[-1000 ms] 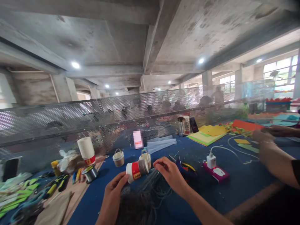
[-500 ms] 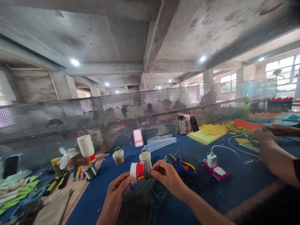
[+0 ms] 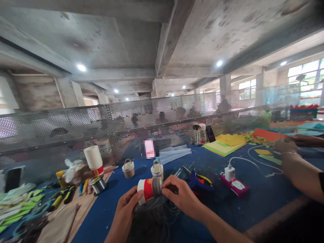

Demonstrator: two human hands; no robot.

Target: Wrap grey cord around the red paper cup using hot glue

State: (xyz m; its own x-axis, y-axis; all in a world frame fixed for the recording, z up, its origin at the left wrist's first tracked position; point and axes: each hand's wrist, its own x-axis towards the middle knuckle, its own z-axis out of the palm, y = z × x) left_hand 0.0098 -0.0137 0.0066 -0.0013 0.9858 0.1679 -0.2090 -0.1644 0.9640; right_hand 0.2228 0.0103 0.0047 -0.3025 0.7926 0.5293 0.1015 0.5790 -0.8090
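My left hand (image 3: 129,204) grips a red and white paper cup (image 3: 147,189) by its white end, with the cup lying on its side in the air. Grey cord (image 3: 157,186) is wound in a band around the cup's other end. At that band my right hand (image 3: 178,193) pinches with thumb and forefinger, seemingly on the cord; the fingertips hide the exact spot. Below the cup, a tangle of loose dark grey cord (image 3: 149,221) lies between my forearms. Just behind stand two small lidded buckets with handles, a nearer one (image 3: 157,168) and a left one (image 3: 128,169).
A glue gun (image 3: 196,182) and a magenta power strip (image 3: 235,186) with a charger lie to the right. Stacked paper cups (image 3: 93,157), a wire spool (image 3: 97,185) and cutters (image 3: 68,195) are on the left. Another person's arm (image 3: 301,172) reaches in near coloured paper (image 3: 226,145).
The cup has shifted slightly left and turned a little in my left hand. My right hand has followed slightly left, staying at the corded end.
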